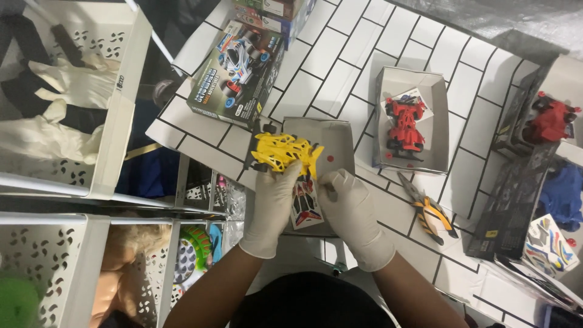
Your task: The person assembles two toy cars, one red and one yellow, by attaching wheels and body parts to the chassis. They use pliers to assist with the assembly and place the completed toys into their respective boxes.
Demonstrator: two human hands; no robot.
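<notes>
Between gloved hands (310,206) — spiky yellow car shell (286,153)

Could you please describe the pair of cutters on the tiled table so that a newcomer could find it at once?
Start at the white tiled table and find the open grey box holding the red toy car. Just below that box, right of the gloved right hand, lies the pair of cutters, the only tool there, with yellow-and-black striped handles.

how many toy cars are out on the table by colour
yellow car body, held by the left hand: 1
red car in the open grey box: 1
red car at the right edge: 1
total: 3
The right hand rests on a sticker sheet, not a car.
</notes>
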